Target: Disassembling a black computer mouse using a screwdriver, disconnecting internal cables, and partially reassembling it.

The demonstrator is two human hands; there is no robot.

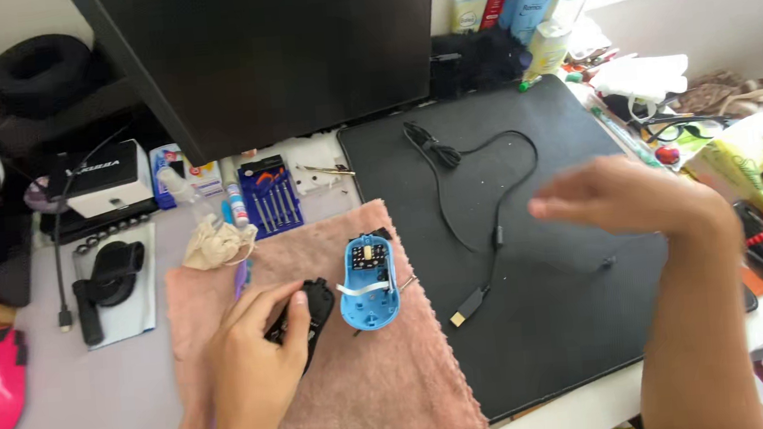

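The left hand (260, 342) rests on a pink cloth (342, 399), its fingers curled around a black mouse shell (309, 313), the thumb pressed on top; just to the right of the shell, on the same cloth, lies a blue mouse base (369, 284), opened up, with a small circuit board and a pale ribbon strip showing inside; the right hand (620, 196) hangs in the air above a black desk mat (571, 318), fingers stretched out flat and close together, gripping nothing, somewhat blurred; on the mat beneath and left of it trails a black cable (479, 189) ending in a plug; beyond the cloth sits a blue screwdriver set (271, 196) and a dark monitor (287, 49).
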